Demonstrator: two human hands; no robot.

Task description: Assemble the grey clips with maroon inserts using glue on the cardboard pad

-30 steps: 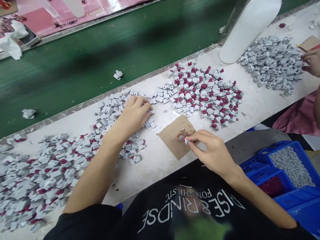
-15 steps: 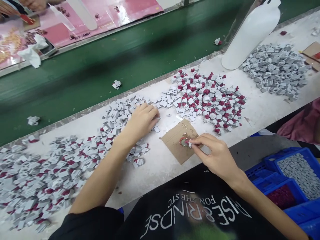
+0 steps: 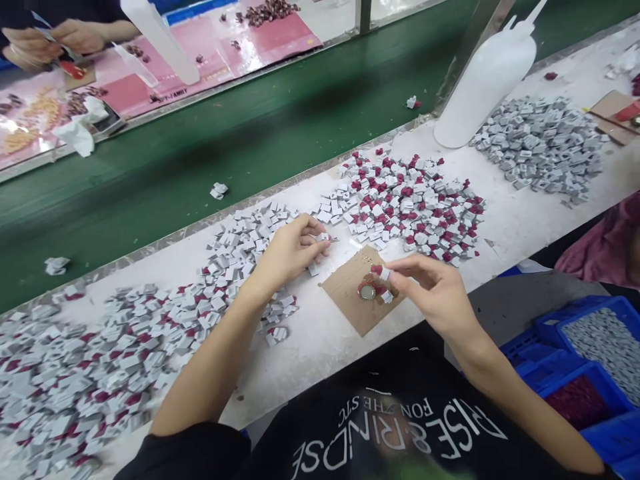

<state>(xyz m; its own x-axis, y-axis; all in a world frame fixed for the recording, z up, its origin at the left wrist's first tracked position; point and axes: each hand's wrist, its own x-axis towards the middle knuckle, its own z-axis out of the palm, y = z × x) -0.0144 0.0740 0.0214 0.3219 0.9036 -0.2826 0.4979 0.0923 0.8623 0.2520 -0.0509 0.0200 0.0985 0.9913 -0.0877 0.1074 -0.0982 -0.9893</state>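
Note:
My left hand (image 3: 295, 252) is closed beside the heap of grey pieces (image 3: 245, 233), pinching a small light grey plastic piece (image 3: 323, 237) between thumb and fingers. Thumb and fingertips of my right hand (image 3: 435, 287) grip a small grey and dark red plastic piece (image 3: 381, 271), held just above a brown cardboard square (image 3: 363, 323). On that cardboard lies a round, red-rimmed bottle cap (image 3: 367, 292), its inside facing up. Right next to the cap rests another grey and dark red piece (image 3: 387, 297).
A mixed grey and red heap (image 3: 415, 200) lies ahead. Farther right stand a white squeeze bottle (image 3: 485, 87) and a grey heap (image 3: 545, 143). Beyond the bench runs a green conveyor belt (image 3: 280, 120). Blue bins (image 3: 565, 320) sit low right. Another person's hands (image 3: 75, 37) work across the belt.
My right hand has lifted off the bottle cap with a grey and dark red piece. My left hand has drawn slightly away from the heap, a grey piece now showing in its fingertips.

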